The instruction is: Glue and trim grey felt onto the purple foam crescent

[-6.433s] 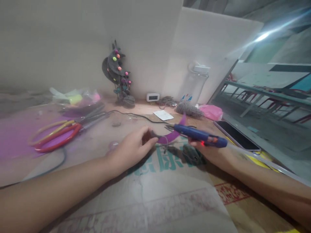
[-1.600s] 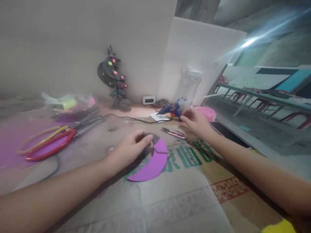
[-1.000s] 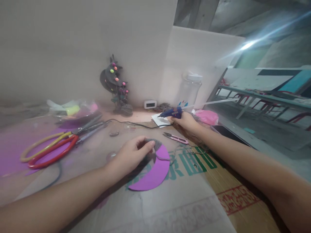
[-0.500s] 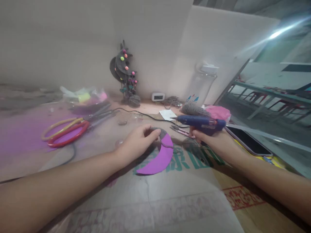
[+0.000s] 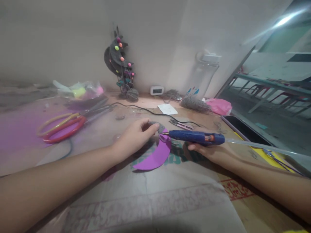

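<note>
A purple crescent is pinched near its upper end by my left hand, fingers closed on it. Grey yarn wraps that upper end, close to my thumb. My right hand grips a blue hot glue gun by its handle, which is mostly hidden. The gun's metal tip points left and appears at the edge of the yarn on the crescent; whether it touches I cannot tell. A clear glue stick sticks out of the gun's back.
Red-and-yellow-handled scissors lie left, near a plastic bag of pompoms. A yarn-wrapped moon ornament leans at the back wall. Behind are a small digital clock, a clear bottle, a yarn skein, tweezers and a phone.
My right hand has brought the glue gun left and down, so its tip is now at the yarn on the crescent. My left hand keeps its pinch. The view has shifted slightly.
</note>
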Motion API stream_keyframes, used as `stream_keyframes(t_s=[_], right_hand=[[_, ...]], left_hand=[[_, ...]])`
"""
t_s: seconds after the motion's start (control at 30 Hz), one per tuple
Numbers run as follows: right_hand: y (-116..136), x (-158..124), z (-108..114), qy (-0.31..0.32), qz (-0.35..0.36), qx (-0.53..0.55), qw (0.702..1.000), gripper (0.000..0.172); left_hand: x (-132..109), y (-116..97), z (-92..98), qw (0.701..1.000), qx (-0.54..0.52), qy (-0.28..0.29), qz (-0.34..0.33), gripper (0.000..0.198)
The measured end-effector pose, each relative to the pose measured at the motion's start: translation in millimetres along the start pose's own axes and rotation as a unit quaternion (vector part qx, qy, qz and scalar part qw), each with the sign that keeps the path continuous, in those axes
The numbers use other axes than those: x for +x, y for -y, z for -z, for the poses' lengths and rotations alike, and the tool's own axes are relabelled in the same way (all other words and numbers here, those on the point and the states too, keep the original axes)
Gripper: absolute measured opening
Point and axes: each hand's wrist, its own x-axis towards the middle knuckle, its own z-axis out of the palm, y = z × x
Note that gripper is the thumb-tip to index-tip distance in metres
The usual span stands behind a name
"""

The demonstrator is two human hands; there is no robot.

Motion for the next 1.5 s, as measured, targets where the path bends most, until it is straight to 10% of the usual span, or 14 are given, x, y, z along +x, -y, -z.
stream_keyframes(t_s=[1.5], right_hand=[[-9,1,-4,-0.004,-0.023,-0.022,1.000,0.024]], left_hand=[[0,1,-0.7,1.000,-0.027,0.015,-0.001,0.029]])
